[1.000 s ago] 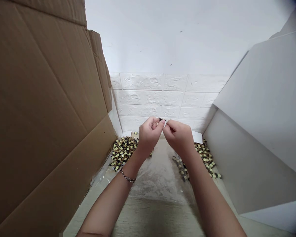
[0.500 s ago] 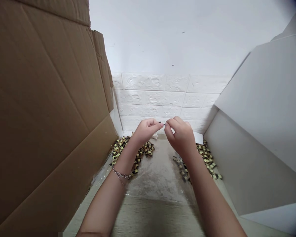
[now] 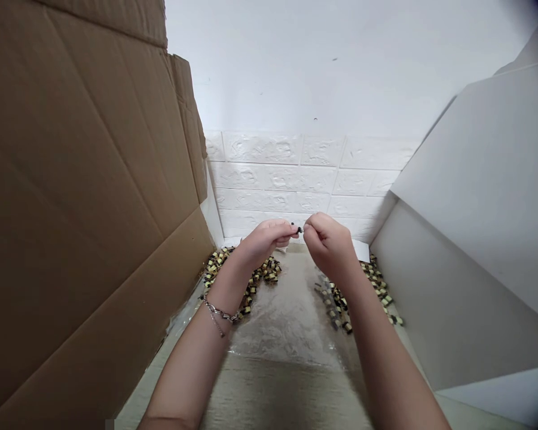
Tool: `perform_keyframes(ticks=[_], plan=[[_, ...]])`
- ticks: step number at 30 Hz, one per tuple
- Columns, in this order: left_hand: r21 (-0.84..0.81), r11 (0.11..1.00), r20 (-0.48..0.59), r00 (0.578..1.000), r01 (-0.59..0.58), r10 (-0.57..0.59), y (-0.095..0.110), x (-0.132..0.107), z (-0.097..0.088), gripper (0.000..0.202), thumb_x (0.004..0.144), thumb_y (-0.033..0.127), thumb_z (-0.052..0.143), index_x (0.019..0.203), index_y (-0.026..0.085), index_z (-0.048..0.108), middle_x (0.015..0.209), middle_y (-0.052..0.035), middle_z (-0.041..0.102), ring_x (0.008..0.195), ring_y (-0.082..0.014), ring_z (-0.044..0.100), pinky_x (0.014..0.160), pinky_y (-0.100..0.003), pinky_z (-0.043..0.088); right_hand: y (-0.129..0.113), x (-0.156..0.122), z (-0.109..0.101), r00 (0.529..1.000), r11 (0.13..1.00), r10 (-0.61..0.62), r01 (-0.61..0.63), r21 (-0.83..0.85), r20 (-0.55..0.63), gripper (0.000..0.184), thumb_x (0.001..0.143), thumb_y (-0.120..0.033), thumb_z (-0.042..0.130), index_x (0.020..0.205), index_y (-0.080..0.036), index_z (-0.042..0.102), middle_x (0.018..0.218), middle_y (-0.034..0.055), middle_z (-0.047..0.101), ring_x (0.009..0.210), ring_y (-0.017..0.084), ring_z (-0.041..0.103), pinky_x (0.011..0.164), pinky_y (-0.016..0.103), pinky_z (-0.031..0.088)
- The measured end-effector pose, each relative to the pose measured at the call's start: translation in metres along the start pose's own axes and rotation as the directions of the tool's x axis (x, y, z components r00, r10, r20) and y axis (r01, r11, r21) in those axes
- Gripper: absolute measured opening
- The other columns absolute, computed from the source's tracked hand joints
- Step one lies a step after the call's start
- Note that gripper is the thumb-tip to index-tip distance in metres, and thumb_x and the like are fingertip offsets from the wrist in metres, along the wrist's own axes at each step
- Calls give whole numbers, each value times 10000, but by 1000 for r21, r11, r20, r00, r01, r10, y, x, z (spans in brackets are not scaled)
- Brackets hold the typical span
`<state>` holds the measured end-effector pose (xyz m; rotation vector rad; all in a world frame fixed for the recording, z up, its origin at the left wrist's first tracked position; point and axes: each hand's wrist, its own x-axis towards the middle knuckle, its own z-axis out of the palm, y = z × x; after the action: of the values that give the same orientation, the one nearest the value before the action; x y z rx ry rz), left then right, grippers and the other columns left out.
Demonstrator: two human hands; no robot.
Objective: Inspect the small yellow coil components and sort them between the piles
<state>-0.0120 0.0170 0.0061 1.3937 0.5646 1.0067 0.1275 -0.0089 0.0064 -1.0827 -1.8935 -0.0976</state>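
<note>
Above the plastic sheet, my left hand [image 3: 269,239] pinches a small black piece [image 3: 299,230] between thumb and index finger. My right hand [image 3: 329,242] is closed just to the right of that piece, its fingertips pressed together and almost meeting it. What sits between the right fingertips is hidden or too small to name. Below and behind my left wrist lies a pile of small black-and-yellow parts [image 3: 269,270]. A second pile of similar parts [image 3: 376,283] spreads around my right forearm, some of them under clear plastic.
A clear plastic sheet [image 3: 282,328] lies on the pale wooden table [image 3: 287,394]. Tall brown cardboard [image 3: 94,197] walls the left side, and white panels [image 3: 430,286] stand on the right. A white brick-patterned wall [image 3: 282,178] closes the back.
My right hand has rotated, curled tighter and shifted slightly right. My left fingers have turned slightly, showing more of the black piece.
</note>
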Motion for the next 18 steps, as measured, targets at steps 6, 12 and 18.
perform_keyframes(ticks=[6, 12, 18], plan=[[-167, 986, -3, 1000, 27, -27, -6, 3, 4, 237, 683, 237, 567, 526, 123, 431, 498, 54, 276, 463, -34, 236, 461, -200, 208, 1, 0, -2, 1000, 999, 18, -19, -50, -18, 202, 758, -138, 366, 572, -188, 308, 570, -26, 365, 559, 105, 357, 540, 244, 242], [-303, 953, 22, 1000, 28, -22, -9, 3, 8, 245, 702, 185, 536, 521, 139, 377, 486, 60, 255, 455, -31, 261, 476, -190, 250, 1, 0, -3, 1000, 989, 14, -15, -146, -9, 197, 748, -155, 364, 566, -184, 294, 562, -29, 360, 550, 106, 340, 549, 249, 223], [-320, 947, -42, 998, 33, -49, -12, 5, 11, 204, 721, 205, 511, 551, 133, 425, 467, 60, 278, 445, -33, 269, 480, -193, 258, 2, -1, -2, 1000, 950, -31, 28, -312, -4, 189, 747, -168, 366, 563, -178, 326, 566, -24, 406, 540, 106, 340, 562, 264, 202]])
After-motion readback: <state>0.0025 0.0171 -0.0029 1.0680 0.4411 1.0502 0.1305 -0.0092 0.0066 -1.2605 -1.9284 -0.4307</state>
